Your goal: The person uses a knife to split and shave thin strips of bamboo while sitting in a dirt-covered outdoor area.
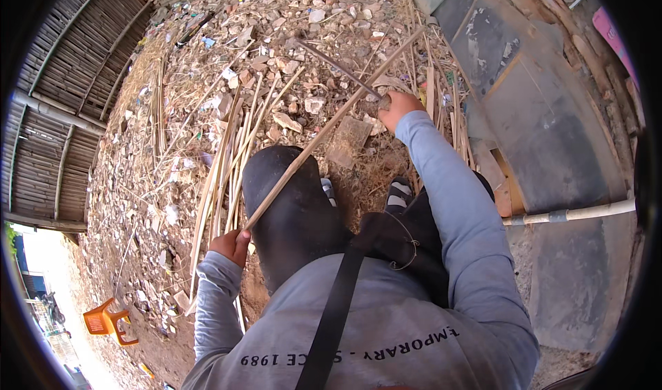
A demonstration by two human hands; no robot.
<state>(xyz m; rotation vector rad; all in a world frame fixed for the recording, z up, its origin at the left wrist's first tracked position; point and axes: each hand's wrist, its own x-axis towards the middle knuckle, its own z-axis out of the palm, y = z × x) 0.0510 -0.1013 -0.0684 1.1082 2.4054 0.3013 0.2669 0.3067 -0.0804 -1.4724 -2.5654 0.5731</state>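
My left hand (231, 247) is closed round the near end of a long bamboo strip (303, 157). The strip slants up across my left thigh toward the far right. My right hand (400, 110) grips the handle of a long, narrow-bladed knife (338, 66), whose blade points to the far left. Near the handle, blade and strip cross in the picture; whether they touch I cannot tell. Beside my left leg lies a loose bundle of split bamboo strips (231, 152).
Broken brick and stone rubble (283, 62) covers the ground. A woven bamboo wall (58, 107) stands at the left, with an orange plastic chair (103, 321) nearer me. Dark flat sheets (552, 135) and a pale pole (586, 212) are at my right. A flat brick (349, 140) lies ahead of my feet.
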